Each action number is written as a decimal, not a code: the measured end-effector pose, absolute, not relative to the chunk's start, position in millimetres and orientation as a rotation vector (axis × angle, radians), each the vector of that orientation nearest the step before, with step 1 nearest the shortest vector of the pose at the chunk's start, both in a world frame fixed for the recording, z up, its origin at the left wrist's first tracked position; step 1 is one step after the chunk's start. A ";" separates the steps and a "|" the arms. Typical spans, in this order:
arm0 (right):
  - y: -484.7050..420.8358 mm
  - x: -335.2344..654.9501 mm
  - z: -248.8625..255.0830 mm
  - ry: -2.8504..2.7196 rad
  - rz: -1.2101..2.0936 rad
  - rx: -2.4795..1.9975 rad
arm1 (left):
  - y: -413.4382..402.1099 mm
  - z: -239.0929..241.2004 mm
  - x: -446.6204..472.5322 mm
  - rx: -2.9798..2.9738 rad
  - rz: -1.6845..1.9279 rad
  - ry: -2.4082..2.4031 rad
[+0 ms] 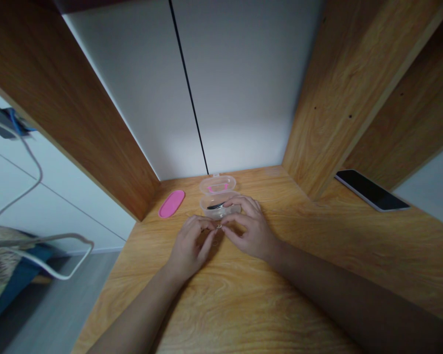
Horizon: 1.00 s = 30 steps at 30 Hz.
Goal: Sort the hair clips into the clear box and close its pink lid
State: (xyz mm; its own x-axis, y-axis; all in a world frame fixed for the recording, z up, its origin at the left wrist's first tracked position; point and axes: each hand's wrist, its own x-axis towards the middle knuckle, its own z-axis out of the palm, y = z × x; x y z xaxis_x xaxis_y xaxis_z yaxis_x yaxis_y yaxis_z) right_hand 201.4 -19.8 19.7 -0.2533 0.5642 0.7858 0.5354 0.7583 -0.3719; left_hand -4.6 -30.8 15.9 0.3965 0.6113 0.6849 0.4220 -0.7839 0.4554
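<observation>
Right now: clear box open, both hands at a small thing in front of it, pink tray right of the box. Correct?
Wrong side: in the head view, the pink tray lies left of the clear box. The rest holds: box open, left hand and right hand at a small thing in front of it.

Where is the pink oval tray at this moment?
In the head view, the pink oval tray lies on the wooden desk, to the left of the open clear case and beyond the left hand.

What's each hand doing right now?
Left hand: closed, pinching a tiny object, too small to identify.
Right hand: closed, seemingly pinching the same tiny object.
</observation>
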 end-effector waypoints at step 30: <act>-17.1 201.6 17.2 -1.944 0.070 -0.747 | -27.8 15.2 -5.4 2.456 1.394 0.942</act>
